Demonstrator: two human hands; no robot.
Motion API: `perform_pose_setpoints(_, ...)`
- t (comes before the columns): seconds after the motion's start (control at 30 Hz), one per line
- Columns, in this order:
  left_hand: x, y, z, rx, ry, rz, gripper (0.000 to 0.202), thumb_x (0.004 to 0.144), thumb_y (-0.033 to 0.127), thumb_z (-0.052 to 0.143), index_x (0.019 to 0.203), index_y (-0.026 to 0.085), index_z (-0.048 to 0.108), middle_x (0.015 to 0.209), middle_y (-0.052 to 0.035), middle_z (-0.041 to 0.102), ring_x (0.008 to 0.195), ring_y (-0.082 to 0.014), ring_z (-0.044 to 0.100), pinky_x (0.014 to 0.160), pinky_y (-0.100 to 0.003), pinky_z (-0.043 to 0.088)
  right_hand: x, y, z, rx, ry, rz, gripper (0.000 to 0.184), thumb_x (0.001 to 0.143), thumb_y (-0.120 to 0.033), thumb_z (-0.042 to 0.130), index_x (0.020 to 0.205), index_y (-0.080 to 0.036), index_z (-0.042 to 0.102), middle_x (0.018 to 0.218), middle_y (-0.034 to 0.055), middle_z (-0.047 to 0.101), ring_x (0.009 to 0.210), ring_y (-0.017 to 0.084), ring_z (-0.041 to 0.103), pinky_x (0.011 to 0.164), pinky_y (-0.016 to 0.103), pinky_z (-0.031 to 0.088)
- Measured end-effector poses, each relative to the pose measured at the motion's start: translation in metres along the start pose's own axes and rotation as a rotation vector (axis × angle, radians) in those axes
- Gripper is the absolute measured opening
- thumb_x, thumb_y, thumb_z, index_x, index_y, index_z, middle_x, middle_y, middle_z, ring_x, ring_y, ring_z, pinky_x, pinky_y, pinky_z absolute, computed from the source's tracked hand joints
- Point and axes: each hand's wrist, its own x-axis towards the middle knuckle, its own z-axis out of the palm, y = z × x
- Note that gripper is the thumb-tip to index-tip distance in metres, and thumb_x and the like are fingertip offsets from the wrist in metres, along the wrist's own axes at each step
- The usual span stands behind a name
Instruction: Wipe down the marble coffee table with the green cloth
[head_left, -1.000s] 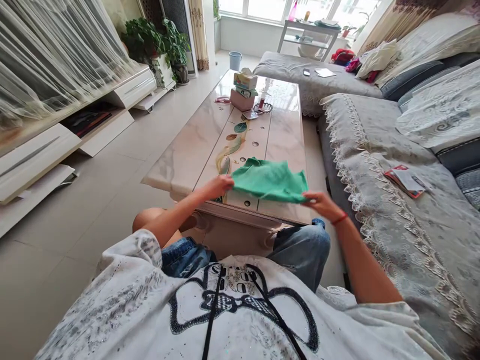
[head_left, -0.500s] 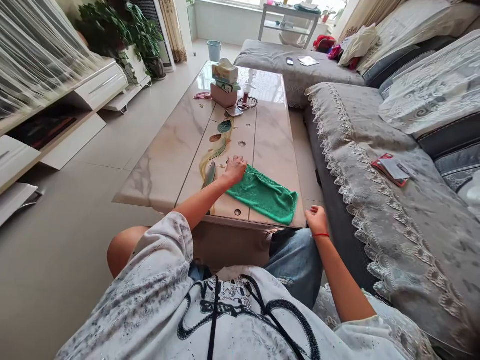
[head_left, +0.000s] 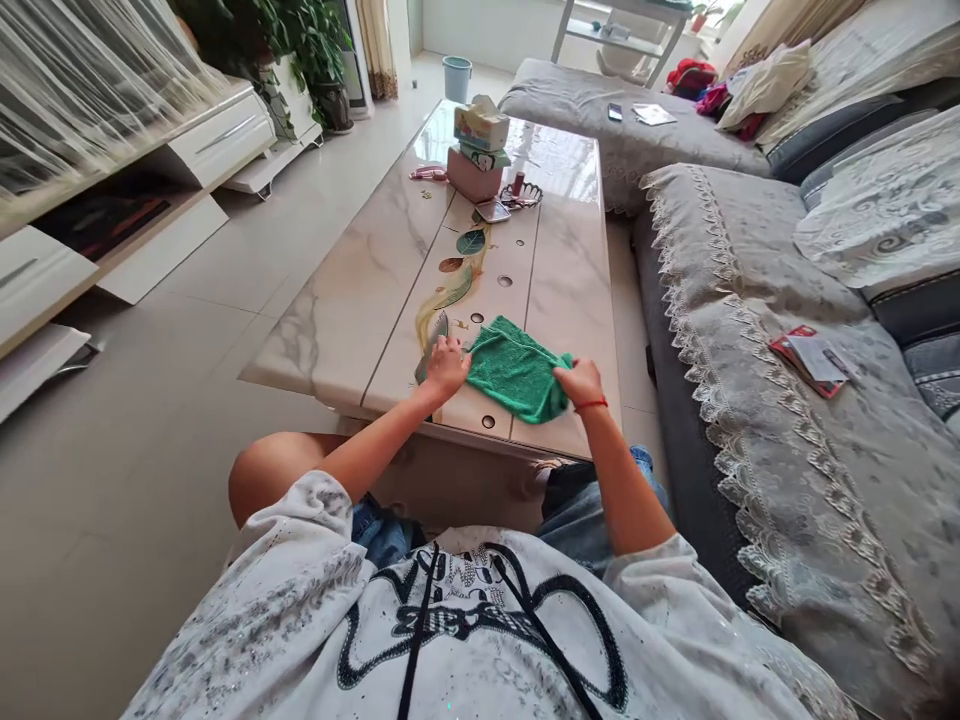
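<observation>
A green cloth (head_left: 517, 370) lies partly bunched on the near part of the marble-patterned coffee table (head_left: 330, 320). My right hand (head_left: 581, 382) is closed on the cloth's right edge, lifting it a little. At the cloth's left side, my left hand (head_left: 448, 367) rests low over the tabletop, fingers loosely spread and bent. Its thumb side meets or nearly meets the cloth's edge; whether it pinches any fabric is hard to make out.
Toward the table's far end stand a tissue pack (head_left: 481, 125) on a pinkish box (head_left: 474, 177), a wire dish (head_left: 525, 195) and a pink item (head_left: 428, 173). A lace-covered sofa (head_left: 720, 250) runs along the right; a white cabinet (head_left: 217, 145) stands left.
My right hand has come up from beside the table corner and taken the cloth's right end, drawing it inward. My left hand has slid off the cloth's upper left part to its left edge.
</observation>
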Motion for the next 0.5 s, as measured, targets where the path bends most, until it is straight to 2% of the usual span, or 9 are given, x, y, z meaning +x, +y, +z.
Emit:
perform_pose_setpoints(0.07, -0.029, -0.012, 0.005, -0.071, 0.062, 0.145, 0.037, 0.111, 0.023, 0.043, 0.140, 0.006, 0.059, 0.140, -0.0247, 0.062, 0.134, -0.0290, 0.064, 0.116, -0.038, 0.049, 0.014, -0.044, 0.016, 0.035, -0.042, -0.032, 0.048, 0.098, -0.046, 0.060, 0.129, -0.008, 0.066, 0.095, 0.0125, 0.073, 0.084, 0.023, 0.071, 0.082, 0.034, 0.060)
perform_pose_setpoints(0.1, -0.045, -0.020, 0.010, -0.094, 0.049, 0.253, 0.035, 0.110, 0.019, 0.041, 0.135, 0.007, 0.062, 0.133, -0.0225, 0.066, 0.129, -0.0275, 0.066, 0.114, -0.037, 0.051, 0.017, -0.064, 0.028, 0.041, -0.063, -0.059, 0.055, 0.102, -0.049, 0.057, 0.139, -0.009, 0.062, 0.105, 0.0146, 0.074, 0.091, 0.024, 0.073, 0.088, 0.036, 0.061)
perform_pose_setpoints(0.17, -0.076, -0.039, 0.025, -0.104, -0.071, 0.475, 0.029, 0.109, 0.016, 0.042, 0.122, 0.011, 0.067, 0.118, -0.0160, 0.073, 0.115, -0.0243, 0.072, 0.103, -0.034, 0.056, 0.014, -0.092, 0.053, -0.025, -0.109, -0.137, 0.070, 0.104, -0.058, 0.056, 0.159, -0.015, 0.052, 0.138, 0.0209, 0.068, 0.121, 0.030, 0.070, 0.106, 0.048, 0.059)
perform_pose_setpoints(0.2, -0.091, -0.049, 0.035, -0.089, -0.158, 0.585, 0.025, 0.107, 0.015, 0.046, 0.116, 0.013, 0.070, 0.111, -0.0128, 0.076, 0.107, -0.0228, 0.074, 0.096, -0.031, 0.057, 0.009, -0.100, 0.066, -0.109, -0.142, -0.171, 0.077, 0.102, -0.062, 0.057, 0.167, -0.021, 0.045, 0.156, 0.0222, 0.057, 0.141, 0.036, 0.060, 0.115, 0.058, 0.053)
perform_pose_setpoints(0.27, -0.116, -0.065, 0.057, -0.037, -0.306, 0.767, 0.014, 0.102, 0.014, 0.058, 0.104, 0.015, 0.072, 0.098, -0.0084, 0.078, 0.093, -0.0211, 0.076, 0.080, -0.028, 0.057, -0.002, -0.102, 0.088, -0.324, -0.207, -0.206, 0.090, 0.100, -0.070, 0.056, 0.178, -0.034, 0.028, 0.181, 0.0175, 0.022, 0.166, 0.045, 0.025, 0.121, 0.078, 0.035)
perform_pose_setpoints(0.3, -0.125, -0.071, 0.067, -0.010, -0.360, 0.833, 0.010, 0.099, 0.013, 0.063, 0.101, 0.016, 0.072, 0.094, -0.0075, 0.078, 0.087, -0.0209, 0.076, 0.073, -0.027, 0.056, -0.006, -0.100, 0.097, -0.416, -0.224, -0.201, 0.093, 0.100, -0.072, 0.053, 0.180, -0.038, 0.019, 0.185, 0.0141, 0.007, 0.170, 0.047, 0.010, 0.121, 0.084, 0.027)
perform_pose_setpoints(0.33, -0.133, -0.075, 0.078, 0.016, -0.407, 0.887, 0.008, 0.097, 0.013, 0.065, 0.099, 0.016, 0.072, 0.092, -0.0073, 0.078, 0.083, -0.0212, 0.076, 0.068, -0.027, 0.054, -0.007, -0.096, 0.104, -0.477, -0.225, -0.184, 0.091, 0.102, -0.071, 0.050, 0.180, -0.040, 0.014, 0.186, 0.0120, -0.001, 0.171, 0.047, 0.002, 0.120, 0.087, 0.023)
perform_pose_setpoints(0.4, -0.143, -0.080, 0.095, 0.038, -0.480, 0.938, 0.005, 0.096, 0.013, 0.068, 0.095, 0.016, 0.072, 0.089, -0.0063, 0.078, 0.080, -0.0215, 0.076, 0.059, -0.027, 0.050, -0.001, -0.088, 0.114, -0.523, -0.181, -0.160, 0.082, 0.107, -0.060, 0.043, 0.180, -0.039, 0.014, 0.186, 0.0102, -0.004, 0.172, 0.043, 0.000, 0.122, 0.085, 0.021)
perform_pose_setpoints(0.5, -0.155, -0.085, 0.114, 0.034, -0.568, 0.995, 0.007, 0.096, 0.016, 0.068, 0.090, 0.018, 0.070, 0.089, -0.0052, 0.078, 0.079, -0.0222, 0.076, 0.054, -0.028, 0.047, 0.024, -0.080, 0.119, -0.533, -0.077, -0.168, 0.073, 0.107, -0.036, 0.038, 0.178, -0.039, 0.025, 0.185, 0.0070, 0.013, 0.172, 0.035, 0.012, 0.125, 0.078, 0.028)
